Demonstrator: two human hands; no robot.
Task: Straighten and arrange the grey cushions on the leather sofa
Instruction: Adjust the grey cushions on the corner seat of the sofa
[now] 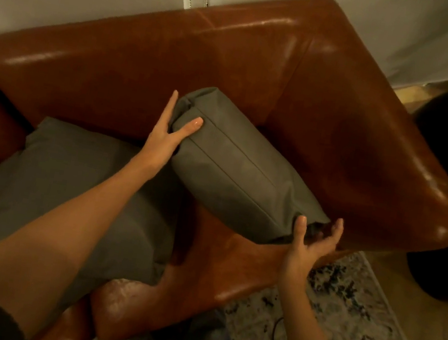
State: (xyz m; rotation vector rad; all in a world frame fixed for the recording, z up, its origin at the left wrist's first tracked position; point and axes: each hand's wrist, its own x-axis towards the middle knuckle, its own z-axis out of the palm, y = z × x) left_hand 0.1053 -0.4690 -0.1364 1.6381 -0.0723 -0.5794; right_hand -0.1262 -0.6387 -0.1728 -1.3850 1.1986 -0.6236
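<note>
While arms reach forward, left hand (pixel 167 133) and right hand (pixel 311 245), fingers straight, press grey cushion (pixel 242 170) ends.

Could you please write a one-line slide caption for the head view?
Left hand and right hand hold a grey cushion by its ends above the leather sofa.

Bare leather seat (pixel 231 263) open in front, armrest (pixel 380 166) and backrest (pixel 147 53) hemming cushion (pixel 231 171), second cushion (pixel 65 188) seemingly blocking left
</note>
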